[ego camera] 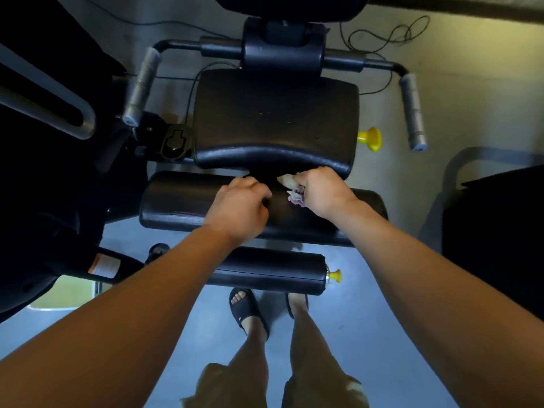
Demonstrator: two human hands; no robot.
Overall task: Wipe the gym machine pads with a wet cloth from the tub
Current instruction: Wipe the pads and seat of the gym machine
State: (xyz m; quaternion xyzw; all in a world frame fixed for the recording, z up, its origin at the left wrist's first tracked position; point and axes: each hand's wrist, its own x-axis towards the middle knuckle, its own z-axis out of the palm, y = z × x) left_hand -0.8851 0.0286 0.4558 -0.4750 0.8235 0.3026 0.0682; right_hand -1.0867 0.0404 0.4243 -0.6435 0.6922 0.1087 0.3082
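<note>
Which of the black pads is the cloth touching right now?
The upper roller pad, the long one just below the flat seat pad. Both hands rest on it, and the right hand holds the cloth there; the lower roller pad sits untouched.

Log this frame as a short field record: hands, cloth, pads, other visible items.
right hand: closed on the cloth, at the seat pad's front edge
left hand: curled, resting on the upper roller pad, no cloth seen in it
seat pad: black, flat, above the rollers
lower roller pad: untouched by either hand
yellow knobs: one beside the seat, one on the lower roller's end
tub: not in view
</note>
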